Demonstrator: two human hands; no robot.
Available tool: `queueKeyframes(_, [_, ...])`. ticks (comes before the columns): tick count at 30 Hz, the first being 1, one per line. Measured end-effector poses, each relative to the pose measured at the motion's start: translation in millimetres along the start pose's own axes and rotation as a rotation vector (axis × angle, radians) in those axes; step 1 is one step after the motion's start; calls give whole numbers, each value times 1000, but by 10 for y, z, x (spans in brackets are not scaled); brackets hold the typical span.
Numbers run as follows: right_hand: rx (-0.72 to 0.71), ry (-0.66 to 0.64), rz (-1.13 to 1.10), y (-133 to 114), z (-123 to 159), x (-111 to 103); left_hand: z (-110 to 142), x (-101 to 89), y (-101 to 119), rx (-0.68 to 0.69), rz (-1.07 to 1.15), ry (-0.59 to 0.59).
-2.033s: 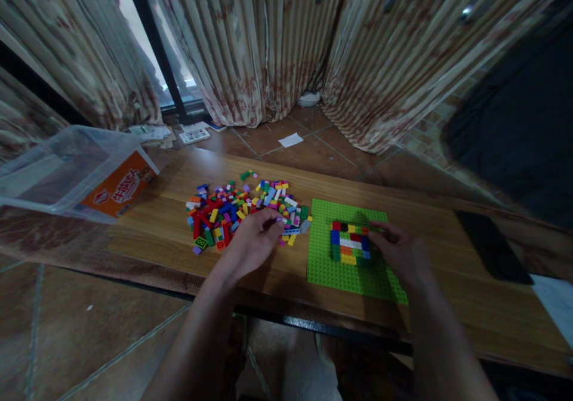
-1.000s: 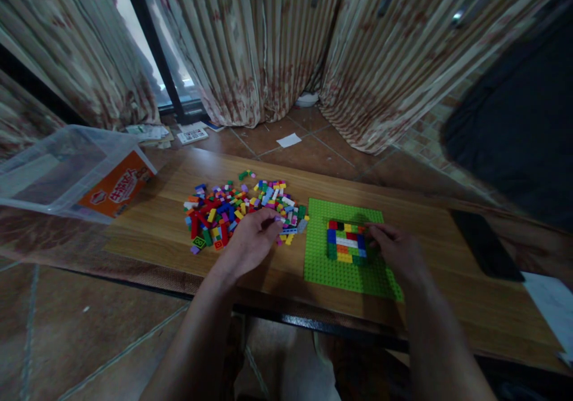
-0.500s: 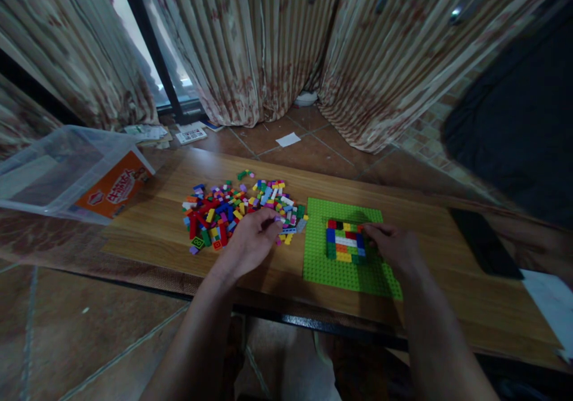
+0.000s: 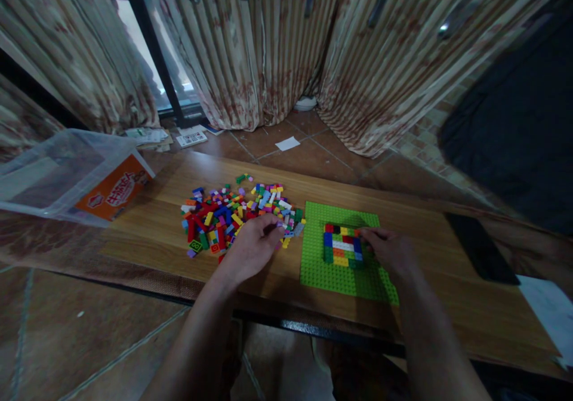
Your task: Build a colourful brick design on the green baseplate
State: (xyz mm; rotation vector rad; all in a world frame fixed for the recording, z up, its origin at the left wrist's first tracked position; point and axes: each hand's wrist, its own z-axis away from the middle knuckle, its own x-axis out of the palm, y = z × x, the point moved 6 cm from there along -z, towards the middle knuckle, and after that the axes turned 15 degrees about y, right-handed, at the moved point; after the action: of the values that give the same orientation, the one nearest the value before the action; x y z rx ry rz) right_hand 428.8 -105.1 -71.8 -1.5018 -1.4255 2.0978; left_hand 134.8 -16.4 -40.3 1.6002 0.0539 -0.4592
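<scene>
On the green baseplate sits a flat block of coloured toy bricks in red, yellow, blue, white, orange and green. My right hand reaches in from the right, its fingertips closed on a small orange brick at the far right corner of that block. My left hand is over the right side of the loose brick pile. Its thumb and forefinger are pinched together, with a small light purple brick showing at the tips. My fingers partly hide both small bricks.
A clear plastic box with an orange label stands at the table's left end. To the right lie a black phone-like slab and white paper. Curtains hang beyond the wooden table; papers lie on the tiled floor.
The view has shifted slightly. Both hands keep nearly the same places, the left pinched by the pile and the right at the corner of the brick block.
</scene>
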Motion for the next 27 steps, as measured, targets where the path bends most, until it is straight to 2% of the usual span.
queueKeyframes(5, [-27,11,-5,28,-21,-47,27,82,17,36,14,-46])
queueKeyframes(9, [-93,208,-34,-76,14,-213,52,115,71,32,25,-58])
queueKeyframes(12, [-135,289,-220,-280,165,-240,76,171,101,2,79,-90])
queueKeyframes(14, [-160,235,-342,-445,321,-155,87,213,109,-22,134,-97])
queueKeyframes(18, [-257,-125,-433,-747,712,204,102,281,99,-97,291,-92])
queueKeyframes(21, [-286,-292,-486,-839,932,388,117,320,113,-123,391,-123])
queueKeyframes(23, [-284,-334,-544,-858,1001,445,125,332,133,-117,423,-141])
queueKeyframes(27, [-262,-325,-573,-847,1014,473,136,337,164,-100,437,-151])
